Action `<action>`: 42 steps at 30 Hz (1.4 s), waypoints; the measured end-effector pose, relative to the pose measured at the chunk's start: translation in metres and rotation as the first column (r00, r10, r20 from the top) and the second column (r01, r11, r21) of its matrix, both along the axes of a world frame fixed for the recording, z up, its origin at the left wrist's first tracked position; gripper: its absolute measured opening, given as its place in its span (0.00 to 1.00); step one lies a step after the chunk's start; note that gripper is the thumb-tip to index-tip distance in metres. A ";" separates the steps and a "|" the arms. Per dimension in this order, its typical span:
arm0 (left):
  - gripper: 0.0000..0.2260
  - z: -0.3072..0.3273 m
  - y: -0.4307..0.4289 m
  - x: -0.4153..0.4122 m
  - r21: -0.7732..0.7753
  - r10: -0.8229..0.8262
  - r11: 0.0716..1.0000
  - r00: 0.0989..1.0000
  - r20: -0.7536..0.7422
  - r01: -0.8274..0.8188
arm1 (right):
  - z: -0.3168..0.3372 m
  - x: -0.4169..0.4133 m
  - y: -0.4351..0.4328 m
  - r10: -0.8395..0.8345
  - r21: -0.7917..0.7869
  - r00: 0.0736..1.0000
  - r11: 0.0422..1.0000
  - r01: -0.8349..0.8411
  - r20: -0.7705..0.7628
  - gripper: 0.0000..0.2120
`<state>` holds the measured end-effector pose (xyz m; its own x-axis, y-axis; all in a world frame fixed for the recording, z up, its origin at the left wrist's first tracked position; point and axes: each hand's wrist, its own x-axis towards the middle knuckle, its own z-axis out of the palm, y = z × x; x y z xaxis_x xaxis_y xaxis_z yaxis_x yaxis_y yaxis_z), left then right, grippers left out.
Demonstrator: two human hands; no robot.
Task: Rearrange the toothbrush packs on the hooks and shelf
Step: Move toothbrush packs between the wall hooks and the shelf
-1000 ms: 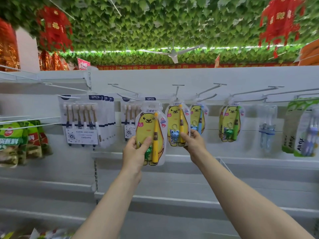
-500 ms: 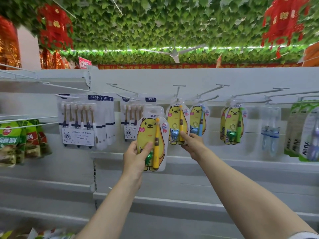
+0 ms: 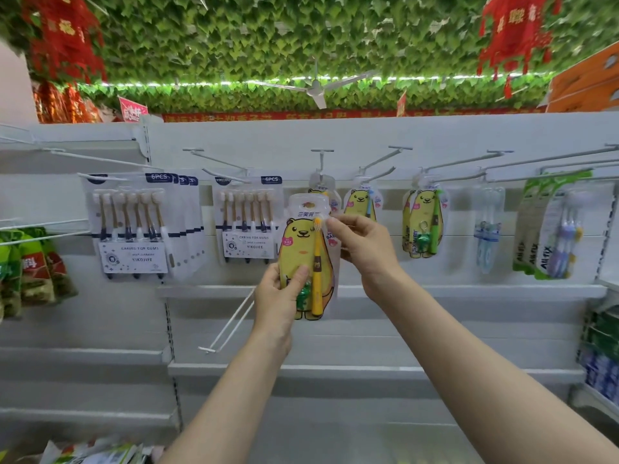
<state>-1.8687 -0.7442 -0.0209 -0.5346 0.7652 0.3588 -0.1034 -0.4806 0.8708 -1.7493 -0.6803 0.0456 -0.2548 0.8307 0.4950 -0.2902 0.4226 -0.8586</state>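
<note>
A person holds a yellow bear toothbrush pack (image 3: 303, 252) upright before the display wall (image 3: 435, 135), just below a hook (image 3: 321, 162) where a matching pack (image 3: 322, 181) hangs. The left hand (image 3: 278, 296) grips its lower part, thumb across the front; the right hand (image 3: 363, 244) pinches its upper right edge with bent fingers. Held at both ends, it seems steadied for lining its hang hole up with that hook.

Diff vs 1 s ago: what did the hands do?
The right hand let go of the hanging bear pack and rose to pinch the upper right edge of the yellow-brush pack. The left hand still grips that pack's lower part; the other hung packs stayed.
</note>
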 end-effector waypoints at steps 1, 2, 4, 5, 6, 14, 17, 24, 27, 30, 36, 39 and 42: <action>0.08 0.001 0.000 0.002 0.010 -0.005 1.000 1.000 0.002 0.005 | 0.002 0.003 -0.003 -0.011 0.010 1.000 1.000 0.012 -0.008 0.08; 0.09 0.002 0.000 0.005 0.020 -0.012 1.000 1.000 0.002 0.012 | 0.004 0.005 -0.006 -0.016 0.016 1.000 1.000 0.016 -0.016 0.07; 0.10 0.005 0.000 0.008 0.040 -0.024 0.999 1.000 -0.002 0.024 | 0.009 0.010 -0.010 -0.024 0.040 0.999 0.999 0.025 -0.031 0.06; 0.10 0.007 0.000 0.009 0.050 -0.028 0.998 1.000 -0.003 0.028 | 0.011 0.012 -0.011 -0.028 0.055 0.999 0.998 0.031 -0.041 0.06; 0.09 0.009 0.000 0.010 0.059 -0.029 0.998 1.000 -0.002 0.029 | 0.014 0.014 -0.011 -0.034 0.068 0.998 0.997 0.037 -0.048 0.07; 0.07 0.034 0.012 0.014 0.081 -0.023 0.996 1.000 0.017 0.021 | 0.035 0.011 0.004 -0.079 0.103 0.995 0.991 0.086 -0.066 0.10; 0.06 0.039 0.019 0.015 0.059 -0.006 0.998 0.999 0.040 0.004 | 0.039 0.007 0.016 -0.083 0.098 0.996 0.991 0.087 -0.042 0.11; 0.07 0.041 0.034 0.011 0.037 0.003 0.999 1.000 0.018 -0.003 | 0.038 0.000 0.044 -0.075 0.092 0.996 0.993 0.078 -0.038 0.09; 0.05 0.040 0.047 0.005 0.014 0.016 1.000 1.000 0.008 -0.017 | 0.034 -0.004 0.060 -0.100 0.081 0.995 0.992 0.101 -0.019 0.09; 0.07 0.040 0.065 -0.001 -0.023 0.014 1.000 1.000 -0.003 -0.014 | 0.033 -0.008 0.077 -0.100 0.057 0.995 0.993 0.099 0.005 0.09; 0.06 0.039 0.102 -0.011 -0.069 0.003 0.998 1.000 0.003 -0.003 | 0.029 -0.017 0.113 -0.103 0.039 0.993 0.994 0.101 0.059 0.09; 0.06 0.041 0.118 -0.018 -0.089 0.011 0.996 1.000 -0.011 -0.012 | 0.029 -0.022 0.129 -0.097 0.041 0.993 0.995 0.095 0.063 0.07; 0.06 0.042 0.133 -0.025 -0.099 0.017 0.995 1.000 -0.026 -0.019 | 0.029 -0.027 0.144 -0.089 0.038 0.994 0.996 0.086 0.070 0.09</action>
